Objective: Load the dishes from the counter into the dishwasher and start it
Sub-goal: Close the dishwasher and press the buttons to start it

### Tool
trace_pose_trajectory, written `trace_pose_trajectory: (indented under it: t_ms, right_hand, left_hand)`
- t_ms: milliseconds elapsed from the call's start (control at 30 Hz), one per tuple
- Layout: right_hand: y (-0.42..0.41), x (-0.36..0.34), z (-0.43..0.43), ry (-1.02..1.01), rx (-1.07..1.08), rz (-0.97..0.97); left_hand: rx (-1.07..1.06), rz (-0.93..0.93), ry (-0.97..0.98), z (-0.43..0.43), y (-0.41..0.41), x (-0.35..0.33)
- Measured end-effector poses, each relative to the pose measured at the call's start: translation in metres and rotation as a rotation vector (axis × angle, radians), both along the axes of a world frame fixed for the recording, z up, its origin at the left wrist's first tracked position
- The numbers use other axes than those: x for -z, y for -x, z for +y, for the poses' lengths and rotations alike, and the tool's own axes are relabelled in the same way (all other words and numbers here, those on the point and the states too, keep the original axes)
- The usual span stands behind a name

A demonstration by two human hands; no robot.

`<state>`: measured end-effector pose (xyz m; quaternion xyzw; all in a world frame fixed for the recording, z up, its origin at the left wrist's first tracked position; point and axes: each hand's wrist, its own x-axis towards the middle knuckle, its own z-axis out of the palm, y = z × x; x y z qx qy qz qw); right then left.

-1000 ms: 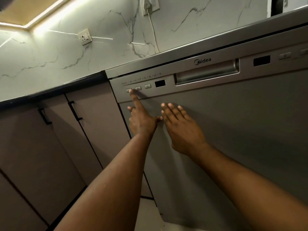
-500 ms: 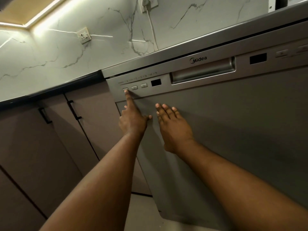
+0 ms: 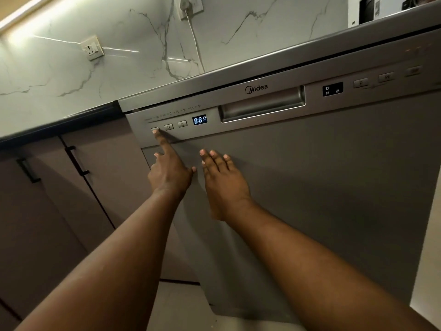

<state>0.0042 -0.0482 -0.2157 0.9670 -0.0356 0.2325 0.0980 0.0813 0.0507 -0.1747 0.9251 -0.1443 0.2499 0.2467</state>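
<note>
Left hand [image 3: 170,174] pokes a dishwasher [image 3: 267,68] button [image 3: 155,129], one finger straight; my right hand [image 3: 224,185] lies flat on the door [image 3: 322,187]. Marble wall [image 3: 131,75] above the counter [image 3: 59,126].

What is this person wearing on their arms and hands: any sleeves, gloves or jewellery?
Nothing that shows. The left hand and right hand are ungloved, with short nails and no ring in view. The left forearm and right forearm are bare to the frame's edge: no sleeve, watch or bracelet visible.
</note>
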Motion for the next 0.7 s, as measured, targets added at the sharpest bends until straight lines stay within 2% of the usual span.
trace_pose_trajectory:
  t_ms: [300, 700]
  right_hand:
    - [-0.003, 0.004, 0.004, -0.044, 0.009, -0.027]
    - [-0.005, 0.006, 0.003, -0.029, 0.009, -0.014]
  left_hand:
    - [-0.031, 0.077, -0.157, -0.005, 0.007, 0.014]
    - [-0.083, 0.046, -0.247, -0.010, 0.007, 0.015]
